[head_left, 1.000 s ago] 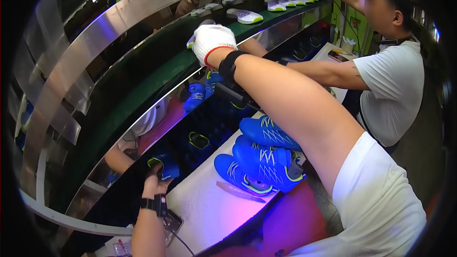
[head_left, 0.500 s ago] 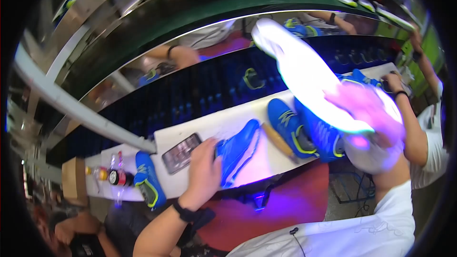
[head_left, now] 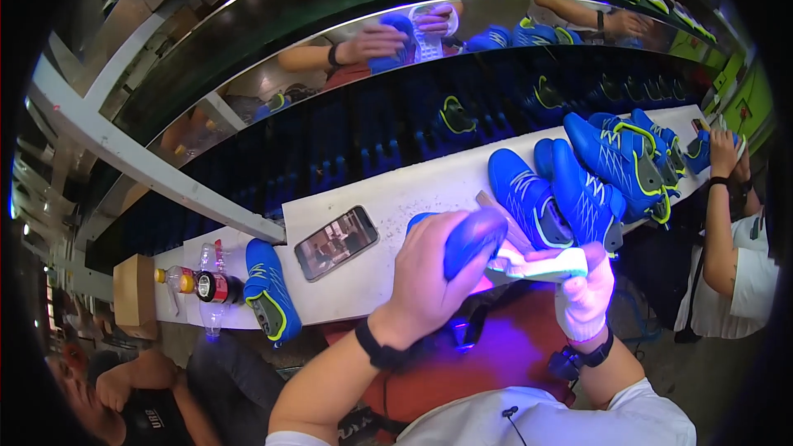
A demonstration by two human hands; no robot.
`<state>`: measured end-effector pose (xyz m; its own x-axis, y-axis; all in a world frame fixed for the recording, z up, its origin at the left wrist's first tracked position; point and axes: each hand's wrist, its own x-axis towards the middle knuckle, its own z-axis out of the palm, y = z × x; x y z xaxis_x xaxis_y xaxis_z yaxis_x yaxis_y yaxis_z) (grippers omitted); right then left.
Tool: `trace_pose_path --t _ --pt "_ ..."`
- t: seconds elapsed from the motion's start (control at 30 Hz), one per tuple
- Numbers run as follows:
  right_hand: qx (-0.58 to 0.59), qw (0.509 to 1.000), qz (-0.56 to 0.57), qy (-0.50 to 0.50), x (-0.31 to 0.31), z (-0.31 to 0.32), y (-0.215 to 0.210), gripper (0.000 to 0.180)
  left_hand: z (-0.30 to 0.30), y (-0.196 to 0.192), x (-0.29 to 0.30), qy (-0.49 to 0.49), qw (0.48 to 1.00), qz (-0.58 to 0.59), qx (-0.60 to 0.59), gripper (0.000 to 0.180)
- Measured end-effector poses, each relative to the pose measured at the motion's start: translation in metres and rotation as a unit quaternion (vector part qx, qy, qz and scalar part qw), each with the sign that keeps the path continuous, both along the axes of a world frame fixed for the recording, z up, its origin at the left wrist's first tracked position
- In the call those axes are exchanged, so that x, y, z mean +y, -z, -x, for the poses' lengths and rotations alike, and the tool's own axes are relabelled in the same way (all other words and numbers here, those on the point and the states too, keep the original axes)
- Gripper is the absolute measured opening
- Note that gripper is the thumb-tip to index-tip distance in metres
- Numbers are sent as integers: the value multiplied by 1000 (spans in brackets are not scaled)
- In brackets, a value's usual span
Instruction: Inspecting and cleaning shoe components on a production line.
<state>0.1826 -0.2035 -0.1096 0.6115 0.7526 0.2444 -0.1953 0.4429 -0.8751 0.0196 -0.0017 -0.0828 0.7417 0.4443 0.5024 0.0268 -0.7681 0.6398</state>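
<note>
My bare left hand (head_left: 425, 272) grips a blue shoe upper (head_left: 472, 238) from above, just over the near edge of the white workbench (head_left: 388, 198). My gloved right hand (head_left: 585, 293) holds a white shoe sole (head_left: 541, 264) pressed against the underside of that upper. A black band sits on each of my wrists. Purple light glows below my hands.
Several blue shoes with yellow-green trim (head_left: 595, 182) lie on the bench to the right. A phone (head_left: 336, 241) lies to the left, then one more blue shoe (head_left: 270, 299) and bottles (head_left: 198, 285). A co-worker's hand (head_left: 723, 153) works at far right. Another person (head_left: 124, 396) sits lower left.
The white sole has come down from high at the right to the blue upper. My left hand has lifted that upper off the bench and holds it against the sole.
</note>
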Motion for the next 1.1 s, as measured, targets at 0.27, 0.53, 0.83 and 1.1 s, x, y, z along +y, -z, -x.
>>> trace_pose_path --t 0.27,0.53,0.83,1.1 --pt "-147 977 63 -138 21 13 -45 42 39 2 -44 19 981 86 -172 40" --pt "-61 982 -8 -180 30 46 -15 34 86 -18 -68 24 993 108 -35 30" --pt "-111 984 -12 -137 21 60 -5 37 79 21 -116 -67 932 298 -196 50" --pt "-347 933 19 -95 18 39 -26 39 79 7 -107 -58 931 289 -214 46"
